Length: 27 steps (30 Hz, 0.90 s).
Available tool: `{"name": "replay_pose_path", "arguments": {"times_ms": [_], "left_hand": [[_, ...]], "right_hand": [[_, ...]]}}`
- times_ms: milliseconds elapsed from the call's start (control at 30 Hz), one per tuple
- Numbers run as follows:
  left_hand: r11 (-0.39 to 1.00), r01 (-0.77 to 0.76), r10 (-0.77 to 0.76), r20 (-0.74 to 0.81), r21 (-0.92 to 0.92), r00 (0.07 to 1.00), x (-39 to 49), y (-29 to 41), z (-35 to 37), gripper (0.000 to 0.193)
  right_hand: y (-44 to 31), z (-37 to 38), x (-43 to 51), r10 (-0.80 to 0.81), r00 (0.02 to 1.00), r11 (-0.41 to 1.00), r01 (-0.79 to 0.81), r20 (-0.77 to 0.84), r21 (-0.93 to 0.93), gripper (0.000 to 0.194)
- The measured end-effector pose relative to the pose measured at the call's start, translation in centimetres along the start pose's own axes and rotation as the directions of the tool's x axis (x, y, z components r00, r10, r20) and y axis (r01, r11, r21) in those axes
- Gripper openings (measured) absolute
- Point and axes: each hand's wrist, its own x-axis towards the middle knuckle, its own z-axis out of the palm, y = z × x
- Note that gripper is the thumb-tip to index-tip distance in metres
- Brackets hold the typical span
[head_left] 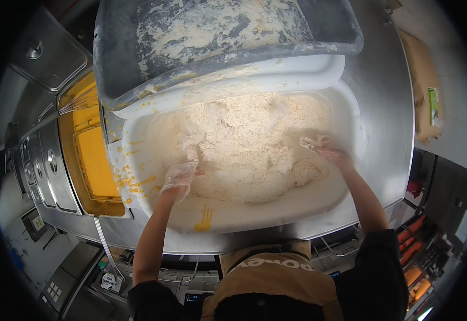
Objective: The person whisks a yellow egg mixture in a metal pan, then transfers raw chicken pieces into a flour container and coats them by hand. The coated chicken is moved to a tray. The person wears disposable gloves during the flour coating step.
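A white oval-cornered tub [350, 116] holds a wide heap of pale flour [249, 148]. My left hand [181, 172], in a clear plastic glove, is at the heap's left side, its fingers partly hidden by flour. At the right side is my right hand [326, 148], gloved and coated with flour, slightly blurred; whether it holds anything cannot be told. Near it lies a flour-coated lump [308, 172]. Yellow batter [204, 218] is smeared on the tub's near inner wall.
A grey floury tub [233, 58] overlaps the far side. To the left, a steel pan of yellow batter [91, 160] holds a wire basket [97, 196] and a whisk [75, 103]. Lidded steel pans [52, 160] stand beyond; a brown paper sack [418, 88] is at the right.
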Motion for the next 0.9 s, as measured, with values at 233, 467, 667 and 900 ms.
{"name": "replay_pose_path", "arguments": {"times_ms": [233, 467, 667, 900], "left_hand": [[0.473, 0.356, -0.164, 0.317, -0.806, 0.934, 6.1, 1.5, 8.9, 0.052], [0.205, 0.074, 0.229, 0.121, -0.976, 0.966, 1.0, 3.8, 8.0, 0.05], [0.778, -0.415, 0.198, -0.444, -0.471, 0.874, -0.9, 2.8, 1.8, 0.048], [0.962, -0.227, 0.121, -0.512, -0.151, 0.85, 10.0, -4.3, -2.9, 0.045]], "right_hand": [[-0.7, 10.9, 5.6, 0.261, 0.965, 0.774, -0.195, -0.023, 0.603, 0.061], [-1.8, 12.6, 4.2, -0.234, 0.967, 0.481, 0.028, 0.098, 0.876, 0.063], [-4.0, 4.2, -0.1, -0.327, 0.926, 0.653, 0.365, -0.187, 0.663, 0.055], [-2.0, 0.7, 10.7, -0.143, 0.798, 0.956, 0.264, -0.586, 0.126, 0.049]]}}
